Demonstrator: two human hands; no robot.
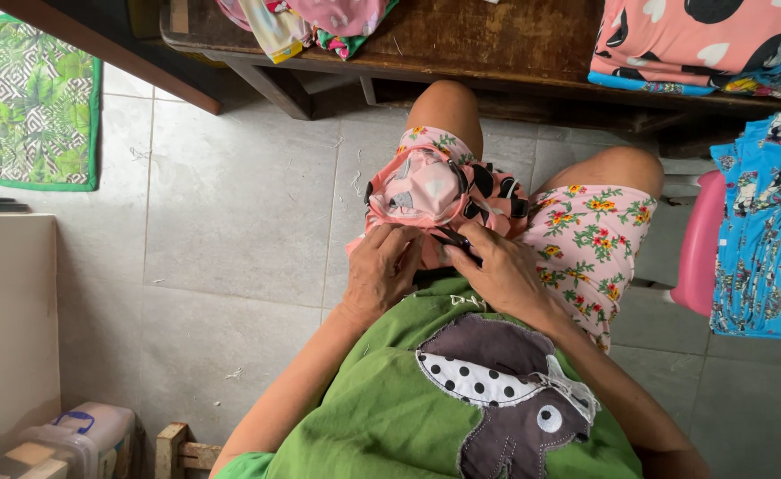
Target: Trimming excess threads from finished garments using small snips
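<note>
- the person sits with bare knees apart, looking down at a bunched pink garment [426, 191] with black and white patches that lies on the lap, over floral shorts [590, 239].
- the left hand [382, 266] is curled, fingers bent onto the near edge of the pink garment, pinching the cloth between thumb and fingertips.
- the right hand [497, 266] is also curled and nearly closed, its fingers gripping the same edge of the garment just beside the left hand; a small dark part shows under its fingertips, too hidden to tell what it is.
- the two hands nearly touch each other at the middle of the lap, just above the hem of a green shirt [390, 408] with a dark appliqué and a dotted white patch.
- ahead of the knees stands a wooden bench [461, 44] with folded pink spotted fabric [674, 40] on its right end and more cloth at its far edge.
- to the right, blue printed fabric [767, 239] hangs over a pink stool [701, 248].
- on the grey tiled floor [231, 204], a green leaf-patterned mat [40, 106] lies at far left, and a clear plastic box [85, 435] sits at the lower left.
</note>
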